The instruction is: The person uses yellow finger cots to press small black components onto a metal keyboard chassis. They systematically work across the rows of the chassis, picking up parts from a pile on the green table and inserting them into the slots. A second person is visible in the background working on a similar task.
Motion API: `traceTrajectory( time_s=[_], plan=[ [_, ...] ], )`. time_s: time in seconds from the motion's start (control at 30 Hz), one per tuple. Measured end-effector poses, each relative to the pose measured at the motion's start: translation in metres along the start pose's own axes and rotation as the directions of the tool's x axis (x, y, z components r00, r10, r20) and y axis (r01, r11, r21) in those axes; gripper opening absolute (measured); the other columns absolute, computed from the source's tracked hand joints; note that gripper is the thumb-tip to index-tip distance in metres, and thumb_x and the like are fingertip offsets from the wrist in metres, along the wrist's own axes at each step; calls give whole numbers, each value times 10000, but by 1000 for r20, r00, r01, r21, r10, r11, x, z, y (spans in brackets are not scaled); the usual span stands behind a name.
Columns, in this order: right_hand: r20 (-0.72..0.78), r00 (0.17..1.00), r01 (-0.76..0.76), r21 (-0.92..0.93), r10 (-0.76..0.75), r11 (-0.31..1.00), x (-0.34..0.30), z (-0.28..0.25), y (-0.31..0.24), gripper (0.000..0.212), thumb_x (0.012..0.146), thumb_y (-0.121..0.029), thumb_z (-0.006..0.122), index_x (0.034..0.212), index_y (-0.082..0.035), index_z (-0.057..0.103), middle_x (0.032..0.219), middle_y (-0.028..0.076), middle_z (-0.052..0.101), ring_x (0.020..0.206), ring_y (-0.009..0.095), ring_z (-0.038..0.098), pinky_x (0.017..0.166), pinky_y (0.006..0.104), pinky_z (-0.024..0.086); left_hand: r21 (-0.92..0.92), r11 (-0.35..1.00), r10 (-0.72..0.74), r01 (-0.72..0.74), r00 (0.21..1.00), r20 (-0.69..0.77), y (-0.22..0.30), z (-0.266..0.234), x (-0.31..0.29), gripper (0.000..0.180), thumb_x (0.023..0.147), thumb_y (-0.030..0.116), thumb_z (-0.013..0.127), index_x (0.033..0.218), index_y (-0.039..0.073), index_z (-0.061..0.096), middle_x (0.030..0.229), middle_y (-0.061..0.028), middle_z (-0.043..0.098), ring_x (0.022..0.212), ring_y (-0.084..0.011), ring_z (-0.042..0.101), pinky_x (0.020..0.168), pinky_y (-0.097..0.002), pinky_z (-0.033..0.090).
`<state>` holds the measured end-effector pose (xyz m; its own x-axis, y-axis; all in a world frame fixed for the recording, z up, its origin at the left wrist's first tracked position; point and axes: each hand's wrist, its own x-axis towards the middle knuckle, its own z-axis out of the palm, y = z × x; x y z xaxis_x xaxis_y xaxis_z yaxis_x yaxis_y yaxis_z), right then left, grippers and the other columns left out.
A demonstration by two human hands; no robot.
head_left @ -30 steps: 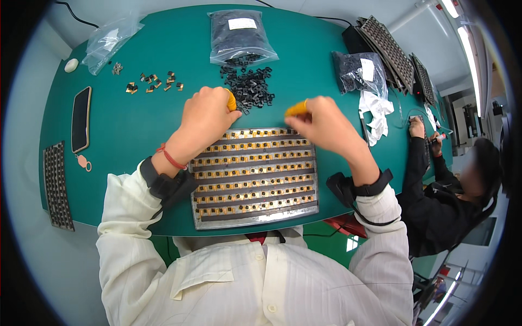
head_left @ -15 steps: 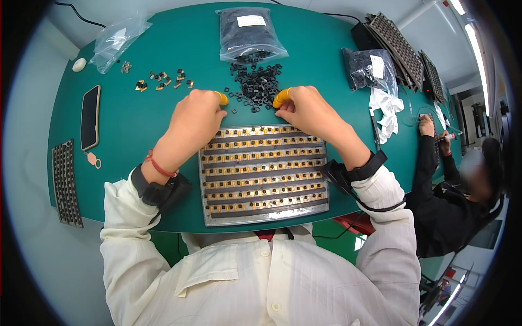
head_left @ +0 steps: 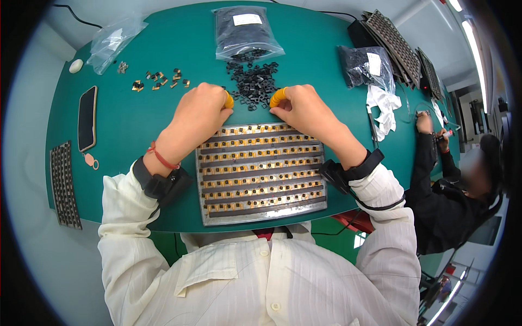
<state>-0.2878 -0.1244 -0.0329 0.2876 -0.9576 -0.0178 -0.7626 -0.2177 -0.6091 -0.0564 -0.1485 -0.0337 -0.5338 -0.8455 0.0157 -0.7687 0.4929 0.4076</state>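
Note:
A pile of small black square parts [head_left: 254, 84] lies at the far middle of the green table. At its near left edge is my left hand [head_left: 204, 108], with thumb and fingers drawn together and a yellow finger cot on one finger. Opposite, at the pile's near right edge, my right hand [head_left: 302, 108] is pinched in the same way, also with a yellow cot. Whatever is between either set of fingertips is too small or hidden. Below both hands lies a metal tray [head_left: 261, 218] with rows of gold-coloured pieces, many topped by small black blocks.
Beyond the pile stands a clear bag of black parts [head_left: 242, 32]. Black-and-gold pieces [head_left: 157, 80], a phone [head_left: 87, 118] and a dark slotted strip [head_left: 65, 185] lie left. To the right are another bag [head_left: 365, 68], white tissue [head_left: 385, 111], stacked trays [head_left: 392, 46] and a co-worker [head_left: 451, 201].
My left hand has shifted a little right, closer to the pile's near edge. My right hand stays pinched beside the pile. The whole view has moved slightly.

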Motion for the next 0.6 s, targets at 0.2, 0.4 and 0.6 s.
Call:
traceTrajectory(
  time_s=[0.2,0.4,0.6],
  plan=[
    [-2,1000,11,-28,-11,1000,-3,1,-7,149,779,-53,723,857,71,695,802,214,668,763,349,667,688,409,524,-93,993,62,-67,997,-52,-8,-3,-16,178,771,80,723,885,-56,714,788,-152,658,706,-306,652,632,-367,520],
    [-62,994,84,-42,-86,996,-24,-15,-9,135,792,-45,712,884,53,699,831,181,655,774,313,669,677,393,519,-99,987,126,-128,992,-26,-4,-8,-35,160,763,72,716,882,-35,721,786,-145,630,693,-301,634,636,-379,516],
    [-31,999,-20,-89,17,996,-57,-29,1,141,803,-40,704,909,52,707,831,170,651,745,292,670,659,376,522,76,967,248,-242,966,-75,-4,6,-40,148,787,117,715,835,-23,711,803,-152,625,694,-343,606,637,-421,503]
  ],
)
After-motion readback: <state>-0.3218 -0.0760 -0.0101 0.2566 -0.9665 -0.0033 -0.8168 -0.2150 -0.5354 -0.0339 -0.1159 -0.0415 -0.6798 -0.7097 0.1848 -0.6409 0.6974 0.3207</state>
